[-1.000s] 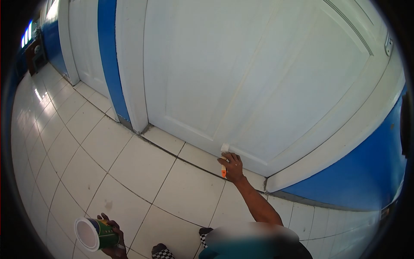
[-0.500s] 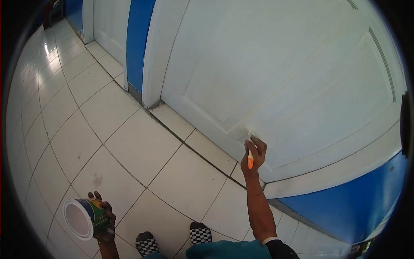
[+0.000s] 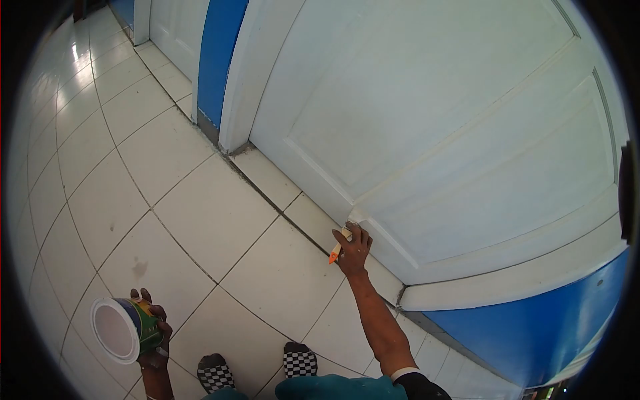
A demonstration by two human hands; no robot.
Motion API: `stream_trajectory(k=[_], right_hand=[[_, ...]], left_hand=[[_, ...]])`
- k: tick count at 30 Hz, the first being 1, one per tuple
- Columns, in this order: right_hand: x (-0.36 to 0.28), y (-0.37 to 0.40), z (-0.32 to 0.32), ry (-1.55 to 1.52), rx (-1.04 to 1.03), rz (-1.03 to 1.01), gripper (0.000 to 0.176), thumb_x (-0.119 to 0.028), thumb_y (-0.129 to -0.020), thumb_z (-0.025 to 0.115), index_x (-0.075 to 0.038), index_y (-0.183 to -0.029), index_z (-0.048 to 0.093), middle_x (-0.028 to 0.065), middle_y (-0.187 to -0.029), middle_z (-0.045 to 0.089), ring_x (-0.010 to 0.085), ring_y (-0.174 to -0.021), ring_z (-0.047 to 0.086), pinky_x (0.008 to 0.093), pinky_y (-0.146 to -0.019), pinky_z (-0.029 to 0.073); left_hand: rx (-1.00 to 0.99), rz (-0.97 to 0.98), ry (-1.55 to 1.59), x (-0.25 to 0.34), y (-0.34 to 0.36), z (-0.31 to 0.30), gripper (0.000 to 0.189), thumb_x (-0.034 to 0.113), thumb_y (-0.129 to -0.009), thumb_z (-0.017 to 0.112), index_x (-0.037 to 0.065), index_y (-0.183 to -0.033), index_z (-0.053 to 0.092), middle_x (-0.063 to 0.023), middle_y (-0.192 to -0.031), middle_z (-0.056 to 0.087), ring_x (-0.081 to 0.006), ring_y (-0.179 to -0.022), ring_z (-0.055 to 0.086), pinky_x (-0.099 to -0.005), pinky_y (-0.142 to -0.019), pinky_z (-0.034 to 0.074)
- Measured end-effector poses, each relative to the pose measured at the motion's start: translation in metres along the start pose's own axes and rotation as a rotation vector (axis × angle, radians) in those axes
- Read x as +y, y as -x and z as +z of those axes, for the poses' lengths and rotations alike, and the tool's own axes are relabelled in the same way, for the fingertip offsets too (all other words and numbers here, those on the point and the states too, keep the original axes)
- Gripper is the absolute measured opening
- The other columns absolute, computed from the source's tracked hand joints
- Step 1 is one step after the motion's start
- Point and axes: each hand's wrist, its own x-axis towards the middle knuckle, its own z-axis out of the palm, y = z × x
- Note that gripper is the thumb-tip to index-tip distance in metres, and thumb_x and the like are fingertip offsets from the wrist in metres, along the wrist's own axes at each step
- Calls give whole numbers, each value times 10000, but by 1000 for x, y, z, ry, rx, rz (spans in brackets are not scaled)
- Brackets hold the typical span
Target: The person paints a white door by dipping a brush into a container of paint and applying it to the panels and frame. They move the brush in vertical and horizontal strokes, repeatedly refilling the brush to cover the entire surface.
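My right hand (image 3: 355,249) is closed around a paintbrush (image 3: 335,253) with a pale handle and an orange end. Its bristles meet the lower part of a white panelled door (image 3: 413,147), close to the bottom edge, and are partly hidden by my fingers. Down at the lower left, my left hand (image 3: 157,333) grips a green and blue paint tub (image 3: 143,327) with a white rim. The tub is tilted, its pale inside facing the camera.
White floor tiles (image 3: 193,200) run along the foot of the door. A blue wall strip (image 3: 220,60) divides this door from another white door (image 3: 173,30). My feet in checkered shoes (image 3: 300,362) stand at the bottom, and a blue wall (image 3: 507,340) is at the right.
My right hand has moved left and down with the brush, nearer the door's bottom edge. The left hand still holds the tub; the whole view has shifted slightly.
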Motion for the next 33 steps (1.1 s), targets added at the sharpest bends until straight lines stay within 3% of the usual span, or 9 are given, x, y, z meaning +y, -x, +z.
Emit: stream_trajectory(k=[4,10,14,17,18,22,26,33], right_hand=[[-6,-2,-9,-151,-71,-20,490,40,-734,781,-215,-1152,805,70,-1306,660,332,-1185,594,482,-971,444],[-9,-43,-50,-193,176,19,325,47,-852,779,-136,-1120,790,91,-1220,709,313,-1085,626,445,-926,473],[-5,-67,-74,-126,430,-1,396,46,-847,771,-183,-1169,799,80,-1314,673,305,-1204,601,444,-989,451],[-23,-73,-86,6,537,-78,362,92,-850,782,-123,-1140,804,98,-1365,646,323,-1289,548,415,-1006,471],[-28,-65,-85,-4,469,-84,447,91,-821,764,-172,-1179,815,93,-1462,584,331,-1375,477,447,-1060,414],[-18,-39,-40,117,128,35,591,73,-741,706,-272,-1206,825,70,-1475,579,340,-1400,459,511,-1109,285],[-18,-18,-5,85,54,47,519,34,-769,754,-283,-1174,826,54,-1454,590,337,-1360,488,513,-1055,345],[-23,-17,-2,-151,-123,-26,452,1,-769,787,-258,-1138,816,33,-1367,646,296,-1230,575,489,-995,406]], left_hand=[[-30,1,-26,3,-1,-5,753,434,-1060,618,220,-1702,289,-70,-1724,327,-337,-1444,476,-591,-1145,482],[-1,7,-24,0,0,1,742,447,-1075,592,218,-1706,278,-88,-1723,327,-341,-1441,482,-582,-1144,491],[-11,7,-41,-1,0,-2,738,447,-1078,589,220,-1707,278,-91,-1717,338,-344,-1438,483,-584,-1138,498],[-1,15,-21,-2,0,-3,729,437,-1080,590,217,-1705,284,-96,-1711,348,-343,-1433,487,-585,-1136,500],[2,17,-20,-3,0,-3,726,433,-1081,591,217,-1704,287,-98,-1709,352,-341,-1429,490,-583,-1134,502],[12,15,7,-2,-1,-4,715,429,-1080,592,216,-1698,302,-104,-1703,362,-333,-1415,502,-579,-1125,507],[42,12,9,-1,1,-1,699,432,-1083,583,220,-1693,317,-104,-1695,379,-330,-1407,509,-581,-1117,508],[-13,1,17,7,2,-18,797,488,-1035,640,222,-1705,301,-69,-1718,354,-323,-1433,474,-591,-1154,472]])
